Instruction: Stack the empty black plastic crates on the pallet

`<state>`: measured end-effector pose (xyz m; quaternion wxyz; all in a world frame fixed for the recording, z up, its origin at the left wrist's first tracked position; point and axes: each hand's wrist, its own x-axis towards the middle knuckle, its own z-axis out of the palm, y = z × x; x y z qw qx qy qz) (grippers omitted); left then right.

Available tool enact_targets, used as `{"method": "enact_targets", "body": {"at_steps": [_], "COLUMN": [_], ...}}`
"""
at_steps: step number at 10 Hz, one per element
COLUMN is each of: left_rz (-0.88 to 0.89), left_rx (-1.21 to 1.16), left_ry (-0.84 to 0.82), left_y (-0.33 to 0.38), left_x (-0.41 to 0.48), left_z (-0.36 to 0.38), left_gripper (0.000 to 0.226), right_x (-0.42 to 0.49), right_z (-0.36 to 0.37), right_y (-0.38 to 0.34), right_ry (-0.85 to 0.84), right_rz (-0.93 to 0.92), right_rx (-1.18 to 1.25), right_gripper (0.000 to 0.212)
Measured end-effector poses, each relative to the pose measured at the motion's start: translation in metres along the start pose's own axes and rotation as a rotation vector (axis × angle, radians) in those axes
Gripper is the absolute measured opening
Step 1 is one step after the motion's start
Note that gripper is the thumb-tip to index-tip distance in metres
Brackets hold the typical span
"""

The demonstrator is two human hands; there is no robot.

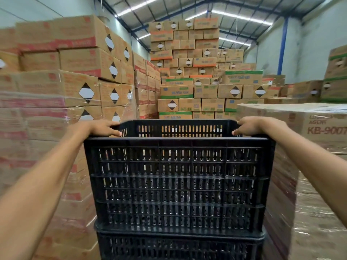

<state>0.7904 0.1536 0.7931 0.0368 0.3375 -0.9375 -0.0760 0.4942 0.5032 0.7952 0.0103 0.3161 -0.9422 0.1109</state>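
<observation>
Closest to the camera stands a black slotted crate (178,184), upright, its near wall filling the middle of the view. It sits on top of a second black crate (180,248), whose rim shows just under it at the bottom edge; what that lower one stands on is out of view. Both bare forearms reach forward along the top crate's sides. The left hand (102,128) grips the left rim near the far corner, fingers curled over the edge; the right hand (249,126) grips the right rim the same way — both closed on the crate. Through the slots the inside looks empty.

Just beside the crates on the left rises a wall of shrink-wrapped cardboard boxes (56,102) with red bands and diamond labels. On the right is a lower wrapped stack of boxes (309,128) printed "KB-9007". Farther back, past the crate's far rim, more cartons (187,72) with green and orange bands are piled high — nearly up to the metal roof (206,8) with its strip lights.
</observation>
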Motion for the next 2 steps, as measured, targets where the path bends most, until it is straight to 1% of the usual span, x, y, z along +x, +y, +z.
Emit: {"method": "enact_targets", "body": {"at_steps": [1,2], "left_rz": [-0.010,0.050], "left_rx": [0.147,0.175], "left_ry": [0.131,0.348], "left_y": [0.005,0.018], "left_x": [-0.007,-0.017], "left_z": [-0.001,-0.005], "left_gripper": [0.060,0.046], "right_x": [-0.011,-0.016], "right_z": [-0.001,-0.006], "right_y": [-0.003,-0.008], "right_ry": [0.088,0.325], "right_rz": [0.023,-0.090], "right_rx": [-0.010,0.048], "right_gripper": [0.055,0.045]}}
